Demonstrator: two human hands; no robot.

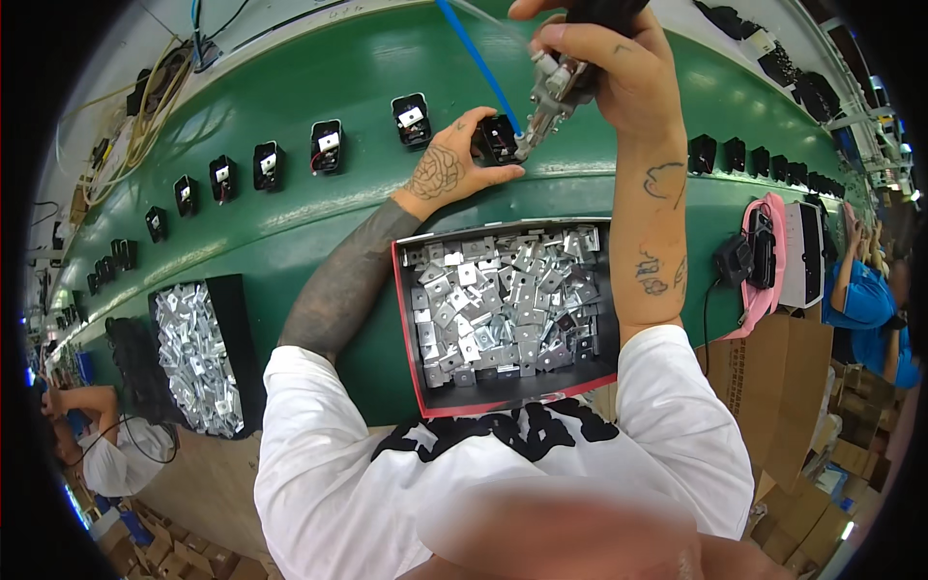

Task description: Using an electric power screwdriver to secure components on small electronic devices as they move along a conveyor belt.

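Steadying a small black housing [501,141] on the green worktop [261,227], the person's left hand [462,159] is partly curled round its left side, fingers along the far edge and thumb stretched out along the near one. The right hand [619,68] is raised beyond it and wrapped about the dark upper part of a metal tool [561,92], whose narrow nose points down to the housing's near right corner — whether it touches there is hard to tell. A blue tube [474,58] runs down from the upper edge toward the same corner. Between the forearms, close to the person's body, sits an open red-edged box [512,403] full of loose metal plates [507,300]; another black box [232,333], also heaped with metal pieces [198,358], stands farther left. More black housings [327,147] extend leftward along the worktop in a curving row, several with a pale plate inside, and a further line of dark housings [703,153] lies to the right, past the right forearm. Near that side are a pink item [773,217] and a cardboard box [783,377].
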